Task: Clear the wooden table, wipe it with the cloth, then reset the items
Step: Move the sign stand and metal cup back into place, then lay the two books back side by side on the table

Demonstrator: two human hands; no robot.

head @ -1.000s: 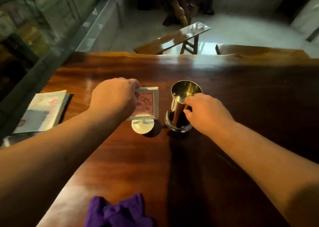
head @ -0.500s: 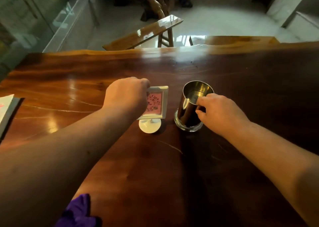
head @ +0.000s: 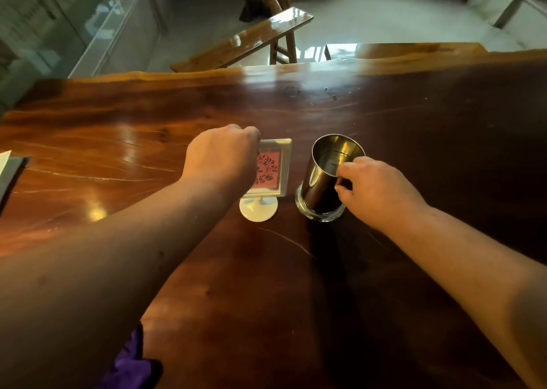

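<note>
On the glossy wooden table [head: 296, 285] stand a small white sign holder [head: 273, 171] with a pink card, on a round white foot, and to its right a shiny metal cup [head: 325, 178]. My left hand [head: 220, 159] grips the sign's upper left edge. My right hand [head: 376, 190] holds the cup's near side, thumb at the rim. Both items rest upright on the table. A purple cloth [head: 130, 362] lies at the table's near edge, partly hidden under my left forearm.
A booklet's corner [head: 9, 171] shows at the left edge of the table. Beyond the far table edge stand a wooden bench [head: 245, 42] and a second wooden slab [head: 414, 51] on a pale floor. Glass cabinets [head: 59, 27] line the left side.
The view has swung right, so the booklet and purple cloth slid toward the frame's left edge. The tilted cup now stands upright on its base. Both hands keep their grips.
</note>
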